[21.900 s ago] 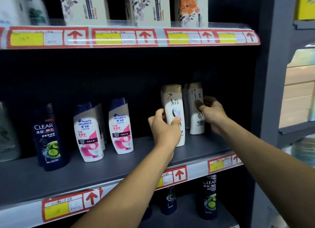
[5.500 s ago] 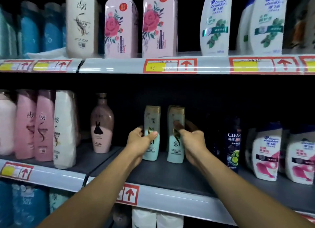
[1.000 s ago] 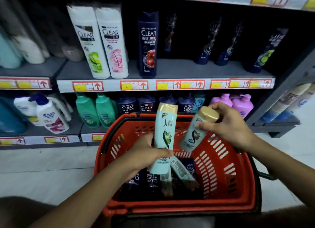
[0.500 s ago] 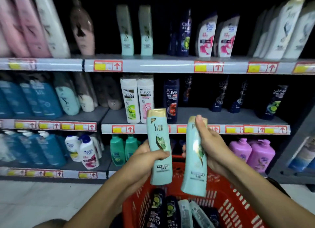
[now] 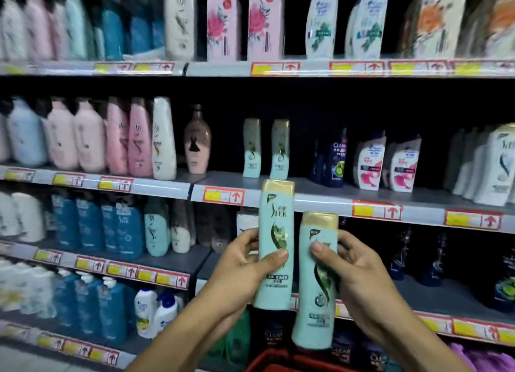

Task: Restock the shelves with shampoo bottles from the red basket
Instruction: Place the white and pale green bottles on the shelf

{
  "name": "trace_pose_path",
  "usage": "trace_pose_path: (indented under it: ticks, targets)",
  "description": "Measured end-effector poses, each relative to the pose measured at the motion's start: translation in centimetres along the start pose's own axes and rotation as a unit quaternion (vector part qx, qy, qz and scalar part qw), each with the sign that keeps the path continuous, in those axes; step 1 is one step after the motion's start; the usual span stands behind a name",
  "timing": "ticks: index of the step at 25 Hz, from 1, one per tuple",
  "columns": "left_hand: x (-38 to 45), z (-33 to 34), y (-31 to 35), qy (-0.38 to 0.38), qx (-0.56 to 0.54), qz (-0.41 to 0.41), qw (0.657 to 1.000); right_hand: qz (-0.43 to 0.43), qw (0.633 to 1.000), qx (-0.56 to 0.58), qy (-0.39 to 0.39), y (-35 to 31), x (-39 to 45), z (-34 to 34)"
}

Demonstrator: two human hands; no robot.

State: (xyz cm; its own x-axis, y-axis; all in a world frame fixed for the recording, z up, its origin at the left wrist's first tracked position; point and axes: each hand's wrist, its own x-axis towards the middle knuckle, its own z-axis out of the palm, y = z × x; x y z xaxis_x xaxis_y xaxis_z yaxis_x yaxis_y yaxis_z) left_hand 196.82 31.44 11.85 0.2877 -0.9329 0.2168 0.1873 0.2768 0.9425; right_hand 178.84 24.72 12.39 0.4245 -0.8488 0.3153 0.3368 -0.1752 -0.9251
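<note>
The left hand (image 5: 237, 268) grips one mint-green Slek shampoo bottle (image 5: 276, 243) upright; the right hand (image 5: 359, 277) grips a second Slek bottle (image 5: 317, 279) beside it, both above the red basket (image 5: 281, 364); the carry-to-shelf step seems underway; next, stand them by the two matching bottles (image 5: 266, 149) on the middle shelf (image 5: 312, 197).

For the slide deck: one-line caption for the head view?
Left hand and right hand each hold a mint bottle upright before the shelf, above the red basket.
</note>
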Motion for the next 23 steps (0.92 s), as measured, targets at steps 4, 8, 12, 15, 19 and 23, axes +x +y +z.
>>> trace_pose_path:
  ticks: [4, 8, 12, 15, 19, 23]
  targets:
    - [4.2, 0.1, 3.0, 0.069, 0.053, 0.058, 0.994, -0.107, 0.994, 0.009, 0.008, -4.1, 4.9, 2.4]
    - [11.1, -0.7, 7.1, 0.108, 0.070, 0.092, 0.987, -0.167, 0.985, 0.000, 0.044, -7.1, 12.2, 3.3]
    - [18.3, -2.0, 9.0, 0.165, 0.069, 0.104, 0.978, -0.181, 0.980, -0.004, 0.084, -7.1, 19.8, 3.6]
    - [22.8, -3.2, 8.7, 0.187, 0.064, 0.092, 0.976, -0.172, 0.980, 0.002, 0.096, -5.3, 25.1, 3.6]
    - [27.2, -4.3, 7.4, 0.190, 0.104, 0.090, 0.972, -0.174, 0.979, -0.038, 0.103, -2.8, 30.0, 3.3]
    - [30.6, -5.3, 6.1, 0.193, 0.132, 0.111, 0.966, -0.152, 0.981, -0.028, 0.116, -1.5, 33.6, 3.4]
